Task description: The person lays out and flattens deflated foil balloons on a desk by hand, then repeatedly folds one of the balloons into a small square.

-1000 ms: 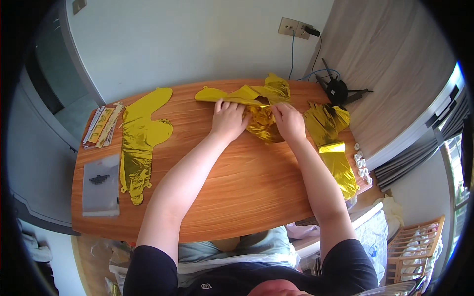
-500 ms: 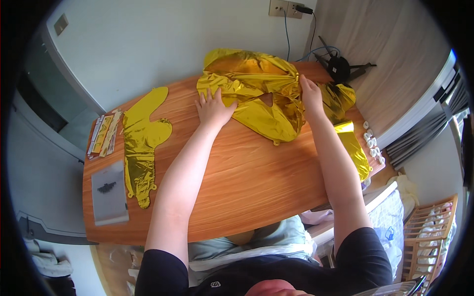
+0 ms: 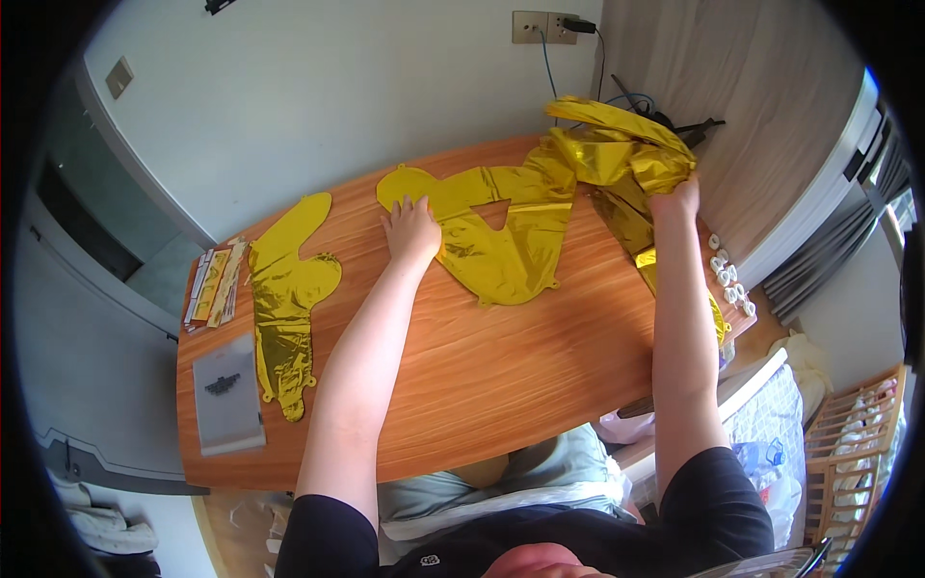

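Observation:
Spread flat across the middle of the table is a shiny gold foil balloon, uninflated, with a small triangular hole and little tabs on its near edge. My left hand rests on its left end, fingers spread. At the far right, my right hand is closed on a crumpled gold foil sheet, which is lifted and folded over; the fingertips are partly hidden by it. Whether this sheet joins the middle balloon is unclear. More gold foil lies under and beside my right forearm.
Another flat gold foil balloon lies at the left. Near it are a stack of printed paper strips and a clear plastic sleeve. Several small white ribbon rolls line the right edge. A black router stands behind the raised foil.
My right hand has moved right, drawing the crumpled foil that way and off the middle balloon, whose left part now lies flatter. My left hand stays on the foil's left end.

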Tool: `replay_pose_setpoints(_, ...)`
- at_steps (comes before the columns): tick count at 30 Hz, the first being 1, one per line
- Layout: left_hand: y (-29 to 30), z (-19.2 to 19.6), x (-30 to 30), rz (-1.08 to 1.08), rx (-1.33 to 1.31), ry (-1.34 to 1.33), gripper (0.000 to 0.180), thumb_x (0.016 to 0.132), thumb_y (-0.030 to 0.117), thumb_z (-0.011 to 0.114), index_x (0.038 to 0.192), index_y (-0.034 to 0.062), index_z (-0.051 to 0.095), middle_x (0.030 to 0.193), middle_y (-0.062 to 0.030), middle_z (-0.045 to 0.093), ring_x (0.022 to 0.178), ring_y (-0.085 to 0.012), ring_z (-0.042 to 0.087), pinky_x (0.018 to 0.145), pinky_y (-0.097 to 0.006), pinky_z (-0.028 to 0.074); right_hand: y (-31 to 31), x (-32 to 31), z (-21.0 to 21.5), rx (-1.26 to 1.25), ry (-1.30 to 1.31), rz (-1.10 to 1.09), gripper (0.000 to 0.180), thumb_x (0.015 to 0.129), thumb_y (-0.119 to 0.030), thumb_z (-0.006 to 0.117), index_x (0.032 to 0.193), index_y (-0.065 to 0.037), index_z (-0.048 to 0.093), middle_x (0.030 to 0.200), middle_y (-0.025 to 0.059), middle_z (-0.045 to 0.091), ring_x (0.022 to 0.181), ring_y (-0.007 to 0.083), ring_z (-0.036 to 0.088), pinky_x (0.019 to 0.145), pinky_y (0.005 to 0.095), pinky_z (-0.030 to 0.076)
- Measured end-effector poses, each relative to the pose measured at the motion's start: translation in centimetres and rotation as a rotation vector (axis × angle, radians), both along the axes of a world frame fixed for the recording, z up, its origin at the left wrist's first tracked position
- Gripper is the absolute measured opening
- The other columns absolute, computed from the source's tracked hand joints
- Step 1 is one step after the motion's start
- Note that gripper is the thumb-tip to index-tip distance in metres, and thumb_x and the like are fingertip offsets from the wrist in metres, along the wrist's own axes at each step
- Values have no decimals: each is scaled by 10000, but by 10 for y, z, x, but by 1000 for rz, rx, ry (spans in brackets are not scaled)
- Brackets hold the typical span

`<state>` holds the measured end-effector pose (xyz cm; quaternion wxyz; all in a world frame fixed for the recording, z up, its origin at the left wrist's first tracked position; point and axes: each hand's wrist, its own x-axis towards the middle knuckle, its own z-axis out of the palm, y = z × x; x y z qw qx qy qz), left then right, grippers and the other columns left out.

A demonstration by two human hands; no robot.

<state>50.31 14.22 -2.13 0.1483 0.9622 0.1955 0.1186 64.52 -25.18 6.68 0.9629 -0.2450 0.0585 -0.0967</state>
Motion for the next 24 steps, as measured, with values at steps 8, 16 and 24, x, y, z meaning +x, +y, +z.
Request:
replay_pose_setpoints(8,-28,22,-14,-22,121,190,1009,954,798,344,1645,70,238,1702,-240,175,1598,-376,100,1271,-587,31,-53,-60,71,90,-167,-450,455,1119,-387,400,1375,-43,553,1298,135,652,1153,333,671,1003,516,573)
replay_pose_setpoints(16,5,21,-7,-121,-326,89,1040,969,770,379,1668,72,53,1733,-188,89,1609,-341,37,1271,-569,15,-11,-226,88,-1213,-565,-81,261,1040,-234,630,878,-31,654,752,-9,570,705,92,485,618,293,391)
replay_pose_setpoints(24,-103,32,-154,-1025,-788,-402,1327,775,806,656,1658,45,20,1741,-168,15,1604,-333,10,1282,-480,0,-38,-331,64,-1580,-1205,360,135,926,-211,767,974,-89,737,758,70,678,699,283,693,592,395,540)
